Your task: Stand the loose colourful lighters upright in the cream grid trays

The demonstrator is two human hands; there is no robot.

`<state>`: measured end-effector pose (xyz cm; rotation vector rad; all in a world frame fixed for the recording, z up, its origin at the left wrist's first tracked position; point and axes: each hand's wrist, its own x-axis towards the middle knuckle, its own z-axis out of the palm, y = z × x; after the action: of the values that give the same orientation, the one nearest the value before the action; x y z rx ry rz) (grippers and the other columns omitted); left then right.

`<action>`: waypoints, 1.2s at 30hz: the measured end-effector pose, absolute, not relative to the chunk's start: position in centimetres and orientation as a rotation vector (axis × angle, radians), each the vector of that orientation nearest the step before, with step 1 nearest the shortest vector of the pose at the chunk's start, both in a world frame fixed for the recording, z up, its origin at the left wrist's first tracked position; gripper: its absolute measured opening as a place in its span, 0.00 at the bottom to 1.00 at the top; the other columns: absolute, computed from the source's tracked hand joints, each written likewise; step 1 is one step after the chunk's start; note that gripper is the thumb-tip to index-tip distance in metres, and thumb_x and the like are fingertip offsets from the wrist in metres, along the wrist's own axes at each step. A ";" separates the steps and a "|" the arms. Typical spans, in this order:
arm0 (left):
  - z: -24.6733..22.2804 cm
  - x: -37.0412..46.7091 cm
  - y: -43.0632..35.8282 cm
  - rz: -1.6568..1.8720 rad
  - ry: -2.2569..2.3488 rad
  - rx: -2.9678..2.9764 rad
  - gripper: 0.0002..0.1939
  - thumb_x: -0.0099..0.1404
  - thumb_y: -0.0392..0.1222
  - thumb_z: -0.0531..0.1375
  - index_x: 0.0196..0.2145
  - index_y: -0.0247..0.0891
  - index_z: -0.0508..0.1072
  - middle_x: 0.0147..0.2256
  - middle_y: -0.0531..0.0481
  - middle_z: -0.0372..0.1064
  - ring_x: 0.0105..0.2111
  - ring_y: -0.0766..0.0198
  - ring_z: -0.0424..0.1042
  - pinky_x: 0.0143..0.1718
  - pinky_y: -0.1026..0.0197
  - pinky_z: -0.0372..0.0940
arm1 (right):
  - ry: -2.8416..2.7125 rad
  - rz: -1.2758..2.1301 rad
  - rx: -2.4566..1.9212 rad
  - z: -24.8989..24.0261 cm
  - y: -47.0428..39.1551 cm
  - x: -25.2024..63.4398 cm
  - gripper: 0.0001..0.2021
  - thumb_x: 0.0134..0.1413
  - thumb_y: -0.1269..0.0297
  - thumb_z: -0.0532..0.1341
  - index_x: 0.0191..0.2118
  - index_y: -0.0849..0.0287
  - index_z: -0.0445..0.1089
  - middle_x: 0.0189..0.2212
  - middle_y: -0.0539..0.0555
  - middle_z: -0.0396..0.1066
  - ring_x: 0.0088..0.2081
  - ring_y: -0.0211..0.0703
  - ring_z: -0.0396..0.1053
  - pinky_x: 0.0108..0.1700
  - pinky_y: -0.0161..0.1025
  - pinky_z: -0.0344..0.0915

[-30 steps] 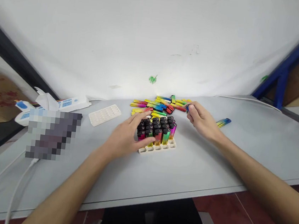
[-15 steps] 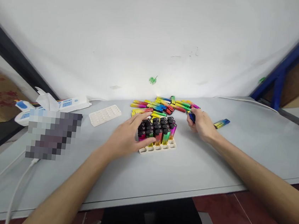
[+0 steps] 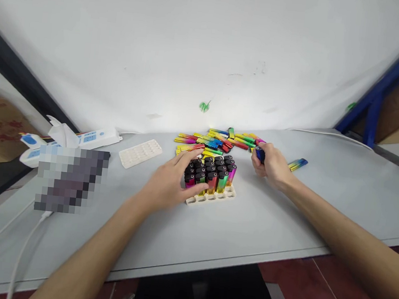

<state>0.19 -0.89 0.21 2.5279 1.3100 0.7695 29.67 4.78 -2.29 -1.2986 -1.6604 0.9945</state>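
Observation:
Upright lighters [image 3: 212, 181] with black tops and shiny coloured bodies stand packed in a cream slotted tray [image 3: 212, 198]. My left hand [image 3: 169, 182] rests at the left side of this block, thumb across the front and fingers stretched towards the back. Its fingers are apart, partly hidden by the lighters. Right of the block, my right hand [image 3: 272, 166] is closed around a blue lighter [image 3: 260, 154], mostly covered by the fingers. Behind the tray lies a loose pile of shiny multicoloured lighters [image 3: 209, 141]. One yellow-and-blue lighter [image 3: 297, 164] lies apart, to the right of my right hand.
A second cream tray [image 3: 140, 153] lies on the grey table [image 3: 248, 230] to the left. Beyond it are a white power strip [image 3: 99, 138], a pixelated dark object [image 3: 75, 181] and white cables [image 3: 28, 241]. A white wall [image 3: 181, 47] stands behind the table.
My right hand has shifted slightly right and towards me with the lighter, away from the pile. My left hand stays put.

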 end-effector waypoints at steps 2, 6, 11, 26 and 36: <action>0.2 0.2 -0.9 0.764 1.323 2.523 0.37 0.65 0.55 0.62 0.66 0.43 0.56 0.64 0.43 0.62 0.62 0.49 0.65 0.59 0.45 0.65 | -1.560 1.034 -1.289 -2.1 4.6 29.5 0.29 0.62 0.34 0.42 0.24 0.53 0.59 0.13 0.48 0.49 0.16 0.39 0.47 0.21 0.41 0.49; 0.2 0.1 -0.8 0.764 1.331 2.524 0.36 0.65 0.55 0.62 0.66 0.43 0.56 0.63 0.42 0.63 0.61 0.48 0.66 0.58 0.45 0.66 | -1.465 1.221 -1.176 -1.3 4.1 29.0 0.28 0.63 0.37 0.49 0.31 0.56 0.69 0.21 0.50 0.59 0.23 0.40 0.57 0.26 0.40 0.57; 0.0 0.1 -0.7 0.776 1.325 2.544 0.35 0.66 0.52 0.62 0.66 0.43 0.55 0.62 0.41 0.64 0.60 0.48 0.66 0.57 0.45 0.66 | -1.624 1.268 -1.058 -0.6 3.5 29.5 0.18 0.55 0.44 0.66 0.31 0.56 0.71 0.30 0.50 0.67 0.32 0.40 0.62 0.36 0.39 0.60; -0.3 0.0 -0.7 0.828 1.285 2.572 0.37 0.65 0.55 0.63 0.65 0.43 0.56 0.62 0.41 0.64 0.60 0.48 0.66 0.58 0.45 0.66 | -1.775 1.412 -1.018 0.1 2.9 29.4 0.13 0.48 0.56 0.73 0.32 0.57 0.74 0.26 0.50 0.73 0.29 0.38 0.70 0.37 0.41 0.68; -0.1 0.0 -0.7 0.804 1.288 2.539 0.39 0.64 0.55 0.64 0.66 0.46 0.54 0.62 0.42 0.64 0.60 0.48 0.66 0.57 0.44 0.66 | -1.878 1.274 -1.000 -0.1 2.3 28.6 0.15 0.45 0.56 0.74 0.30 0.57 0.71 0.27 0.49 0.71 0.29 0.38 0.67 0.33 0.39 0.63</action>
<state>0.05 -0.65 -0.09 2.5387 1.2882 0.8040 28.57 2.31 -0.07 -0.9995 -1.8777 1.2737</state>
